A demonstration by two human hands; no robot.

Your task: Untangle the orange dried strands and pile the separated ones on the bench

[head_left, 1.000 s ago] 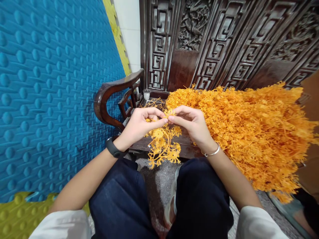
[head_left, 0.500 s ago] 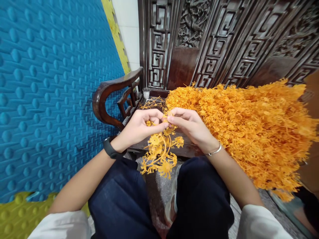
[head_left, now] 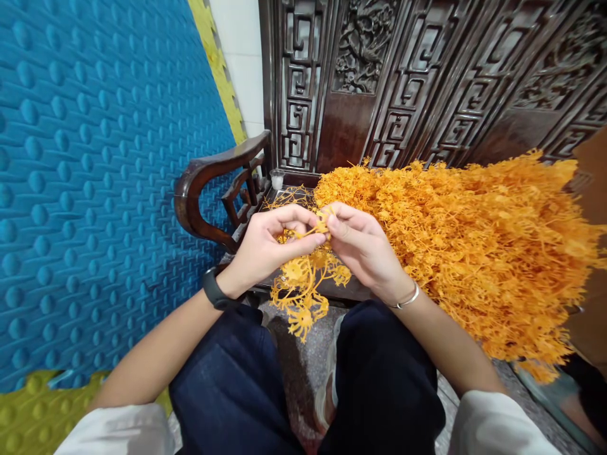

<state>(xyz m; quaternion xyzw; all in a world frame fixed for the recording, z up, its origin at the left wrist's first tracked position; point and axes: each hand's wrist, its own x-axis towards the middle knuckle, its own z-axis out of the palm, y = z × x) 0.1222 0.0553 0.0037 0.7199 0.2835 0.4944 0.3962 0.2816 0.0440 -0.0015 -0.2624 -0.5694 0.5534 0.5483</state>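
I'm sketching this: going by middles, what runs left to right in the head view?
Blue studded mat, curved dark-brown wooden armrest, left hand, orange flower-like sprig, right hand, large heap of orange sprigs.

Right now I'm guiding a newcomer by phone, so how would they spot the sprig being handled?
Find the carved dark-wood bench, then the orange heap of artificial flower sprigs on it. Left of the heap, the left hand and right hand are close together. Beneath them dangles the held sprig, in mid-air while the heaped ones lie massed.

blue bumpy mat (head_left: 95, 189), curved wooden armrest (head_left: 187, 186), dark carved backrest (head_left: 346, 129), small cup (head_left: 277, 181) near its base
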